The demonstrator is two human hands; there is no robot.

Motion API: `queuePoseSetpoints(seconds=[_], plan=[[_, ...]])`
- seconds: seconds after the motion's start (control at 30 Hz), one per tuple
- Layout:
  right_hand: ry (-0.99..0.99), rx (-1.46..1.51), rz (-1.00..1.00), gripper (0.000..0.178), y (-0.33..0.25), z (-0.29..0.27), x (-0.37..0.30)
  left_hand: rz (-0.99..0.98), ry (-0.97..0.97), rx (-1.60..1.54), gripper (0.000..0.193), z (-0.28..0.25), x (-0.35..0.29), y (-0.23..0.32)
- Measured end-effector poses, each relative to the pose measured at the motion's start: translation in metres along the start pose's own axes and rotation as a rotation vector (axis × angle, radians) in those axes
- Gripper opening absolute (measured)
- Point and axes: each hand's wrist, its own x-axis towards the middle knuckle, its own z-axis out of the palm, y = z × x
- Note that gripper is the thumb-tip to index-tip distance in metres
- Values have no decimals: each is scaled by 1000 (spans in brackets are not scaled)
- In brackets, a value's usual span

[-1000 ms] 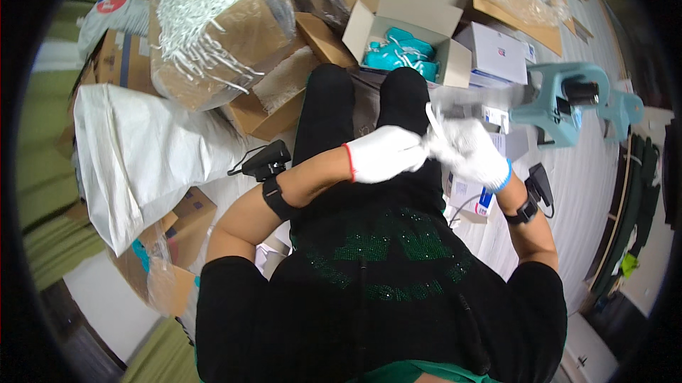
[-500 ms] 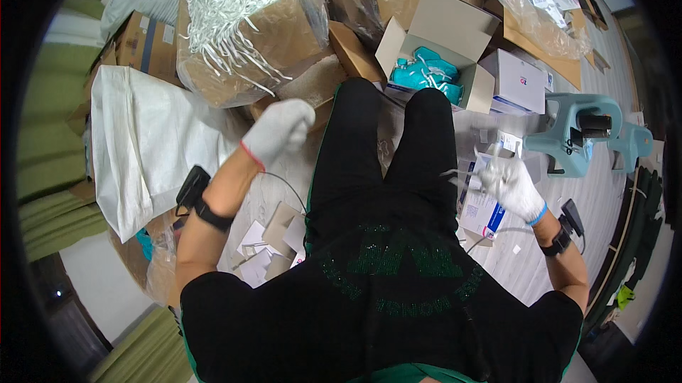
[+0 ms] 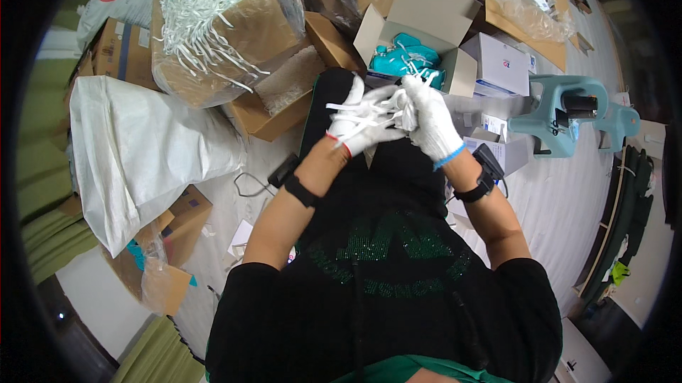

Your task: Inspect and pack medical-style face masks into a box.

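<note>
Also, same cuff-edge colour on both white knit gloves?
No: the left knit glove is edged in red, the right knit glove in blue.

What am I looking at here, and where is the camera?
There is no machine doing the work: these are a person's own hands in white gloves. The camera sits on the person's head and looks down; its wide lens bends straight edges. The left hand, with the red cuff, is spread open with white strips across it. The right hand, with the blue cuff, seems to grasp a bunch of them. Beyond lie a heap of similar strips at a carton, an open box of teal items and, at left, a white sack.
</note>
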Motion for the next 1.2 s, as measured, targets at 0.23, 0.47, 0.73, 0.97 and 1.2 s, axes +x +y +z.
queuePoseSetpoints(seconds=[0.23, 0.47, 0.73, 0.97, 1.2], plan=[[-165, 378, 217, 42, 50, -1, 20, 774, 519, 1044, 40, -6, 12, -47], [-307, 362, 363, 71, 16, 23, -5, 776, 737, 1490, 16, -15, 2, -23], [-325, -397, -118, 49, 37, 47, -31, 701, 489, 247, 20, -121, 23, 21], [-350, -235, 13, 39, 6, 13, -45, 790, 712, 351, 35, -42, -27, 154], [166, -222, 87, 28, 19, -59, -47, 936, 396, 1350, 86, 165, -62, 381]])
